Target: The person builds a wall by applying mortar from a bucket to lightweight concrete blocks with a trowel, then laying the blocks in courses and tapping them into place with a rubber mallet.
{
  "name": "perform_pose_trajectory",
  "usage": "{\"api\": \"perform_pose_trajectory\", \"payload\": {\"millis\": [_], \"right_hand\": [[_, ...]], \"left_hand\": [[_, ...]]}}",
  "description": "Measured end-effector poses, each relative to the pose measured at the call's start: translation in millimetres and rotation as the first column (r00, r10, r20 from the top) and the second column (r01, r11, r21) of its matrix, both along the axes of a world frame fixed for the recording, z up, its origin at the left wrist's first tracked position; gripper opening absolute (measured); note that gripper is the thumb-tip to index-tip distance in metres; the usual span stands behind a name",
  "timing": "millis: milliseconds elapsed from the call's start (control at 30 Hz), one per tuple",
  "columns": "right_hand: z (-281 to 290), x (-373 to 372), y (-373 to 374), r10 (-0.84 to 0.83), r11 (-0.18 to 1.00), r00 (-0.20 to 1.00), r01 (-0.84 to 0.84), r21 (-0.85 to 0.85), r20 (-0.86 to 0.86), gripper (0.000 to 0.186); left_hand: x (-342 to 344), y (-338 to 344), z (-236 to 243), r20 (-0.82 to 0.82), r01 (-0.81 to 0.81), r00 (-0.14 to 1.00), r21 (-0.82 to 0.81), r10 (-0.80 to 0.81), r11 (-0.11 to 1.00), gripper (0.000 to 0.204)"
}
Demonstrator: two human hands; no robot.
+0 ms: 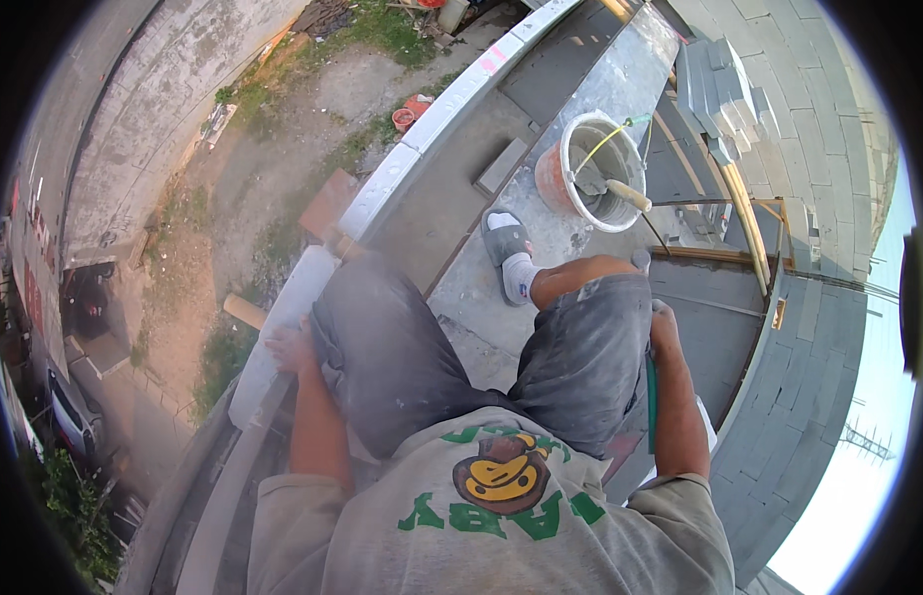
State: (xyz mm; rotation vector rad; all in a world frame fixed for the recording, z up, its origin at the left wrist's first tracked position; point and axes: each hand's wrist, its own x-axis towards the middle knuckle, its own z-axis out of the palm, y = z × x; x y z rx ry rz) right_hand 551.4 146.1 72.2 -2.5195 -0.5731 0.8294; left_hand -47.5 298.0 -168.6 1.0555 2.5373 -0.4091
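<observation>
My left hand (291, 347) rests against a long pale block (268, 369) beside my left thigh, its fingers slightly apart and partly hazy. A round wooden handle (245, 311) sticks out beyond that block. My right hand (664, 329) is curled beside my right knee; what it holds, if anything, is hidden. A green object (652, 407) shows along my right forearm. Ahead, a stained bucket (554, 169) of grey mortar stands on a spattered board (471, 317), with a wooden-handled tool (625, 193) in it, near my sandalled foot.
Past the white ledge (422, 134) at left lies dirt ground (243, 188) far below, with a car (76, 412). Stacked grey blocks (724, 94), bamboo poles (744, 218) and a block wall (818, 317) are at right. A loose block (499, 165) lies near the ledge.
</observation>
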Motion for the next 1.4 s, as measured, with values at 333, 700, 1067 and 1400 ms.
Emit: {"api": "perform_pose_trajectory", "payload": {"millis": [333,700,1067,1400], "right_hand": [[-189.0,-5.8,22.6,0.080,0.856,0.993,-0.023,-0.516,0.089,0.035],[-178.2,-32.9,-16.9,0.035,0.867,0.999,-0.038,-0.496,-0.016,0.030],[-147.6,-179.7,-199.1,-0.204,0.860,0.976,0.144,-0.490,-0.071,0.036],[-160.2,-201.1,-245.0,-0.362,0.716,0.931,0.315,-0.622,0.055,0.036]], "left_hand": [[-10.2,7.2,54.9,0.855,-0.649,0.369,-0.044,0.365,0.760,0.048],[17.9,22.8,45.8,0.763,-0.220,0.620,-0.053,0.182,0.974,0.045],[7.5,125.6,48.9,0.685,0.147,0.724,-0.036,-0.083,0.988,0.049],[96.3,177.2,53.6,0.553,0.392,0.699,0.235,-0.455,0.889,0.048]]}}
